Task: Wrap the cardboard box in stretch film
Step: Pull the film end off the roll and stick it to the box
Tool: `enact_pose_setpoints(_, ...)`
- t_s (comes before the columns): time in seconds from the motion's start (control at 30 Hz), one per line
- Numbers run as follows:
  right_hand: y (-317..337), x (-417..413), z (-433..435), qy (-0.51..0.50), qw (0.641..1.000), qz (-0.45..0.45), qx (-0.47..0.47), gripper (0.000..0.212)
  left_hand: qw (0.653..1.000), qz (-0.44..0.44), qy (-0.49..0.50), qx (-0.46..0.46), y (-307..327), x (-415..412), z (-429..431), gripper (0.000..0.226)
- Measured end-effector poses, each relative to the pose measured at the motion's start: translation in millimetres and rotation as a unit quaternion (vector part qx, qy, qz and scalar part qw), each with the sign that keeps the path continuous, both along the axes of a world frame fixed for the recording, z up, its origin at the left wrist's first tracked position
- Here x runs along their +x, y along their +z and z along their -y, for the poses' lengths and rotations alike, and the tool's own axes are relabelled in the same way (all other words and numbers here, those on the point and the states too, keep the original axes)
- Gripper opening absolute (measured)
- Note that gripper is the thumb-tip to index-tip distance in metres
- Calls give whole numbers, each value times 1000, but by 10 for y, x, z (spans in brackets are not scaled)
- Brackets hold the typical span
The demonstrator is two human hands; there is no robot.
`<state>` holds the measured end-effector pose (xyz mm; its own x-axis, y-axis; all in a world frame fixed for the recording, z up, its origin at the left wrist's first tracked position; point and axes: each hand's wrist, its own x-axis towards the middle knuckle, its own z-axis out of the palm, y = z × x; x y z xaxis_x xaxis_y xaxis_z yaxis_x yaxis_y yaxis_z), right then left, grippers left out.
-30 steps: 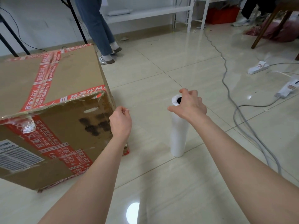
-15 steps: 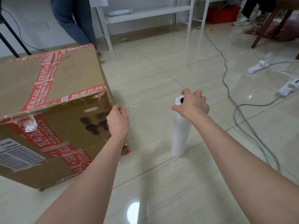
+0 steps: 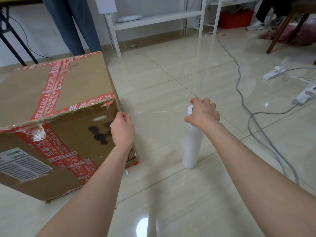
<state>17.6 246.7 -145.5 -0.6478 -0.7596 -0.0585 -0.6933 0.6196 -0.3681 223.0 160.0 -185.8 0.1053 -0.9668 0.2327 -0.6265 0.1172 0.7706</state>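
Cardboard box (image 3: 82, 86) sits on the tiled floor (image 3: 171, 194) at the left of my view. Its flaps are shut and sealed with red printed tape (image 3: 51, 93), so I cannot see what it holds. A barcode label (image 3: 24, 165) is stuck on its near side.

My left hand (image 3: 122, 130) is at the box's near right edge, fingers curled, thumb and forefinger pinching the loose end of the film (image 3: 150, 112). From that pinch the thin clear strand runs rightward to the roll of stretch film (image 3: 192, 147), which stands upright on the floor, apart from the box. My right hand (image 3: 203, 113) caps the roll's top end, fingers curled down around it.

Farther right, grey cables (image 3: 256, 127) snake across the tiles near two white power strips (image 3: 273, 73). At the back, a red crate (image 3: 236, 18) sits under a white shelf (image 3: 159, 17); I cannot tell what is in it.
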Motion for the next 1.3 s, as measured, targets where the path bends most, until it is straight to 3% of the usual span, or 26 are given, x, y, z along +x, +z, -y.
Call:
enact_pose_setpoints(0.1,19,67,31,48,995,-62,-59,76,999,35,-24,-21,9,52,-14,23)
enact_pose_setpoints(0.2,46,224,97,149,977,-92,-126,77,994,81,-62,-47,15,145,-2,19)
enact_pose_setpoints(0.33,-50,502,188,245,965,-78,-48,83,983,119,-118,-77,11,314,-69,16)
enact_pose_setpoints(0.4,-133,633,238,253,966,-55,-11,71,979,138,-133,-76,1,425,-128,15)
enact_pose_setpoints(0.53,-217,914,298,250,965,-70,-28,23,965,195,-160,-78,-29,665,-203,15)
enact_pose_setpoints(0.67,-235,1105,325,256,962,-74,-65,23,965,205,-146,-75,50,880,-168,15)
enact_pose_setpoints(0.93,-198,1256,429,242,963,-68,-100,29,989,60,-135,-11,154,983,-36,27)
enact_pose_setpoints(1.17,-269,1255,485,214,971,-41,-101,30,994,22,-105,-24,131,1002,90,31)
enact_pose_setpoints(1.3,-279,1278,514,208,970,2,-129,29,989,45,-138,-42,110,1060,125,19)
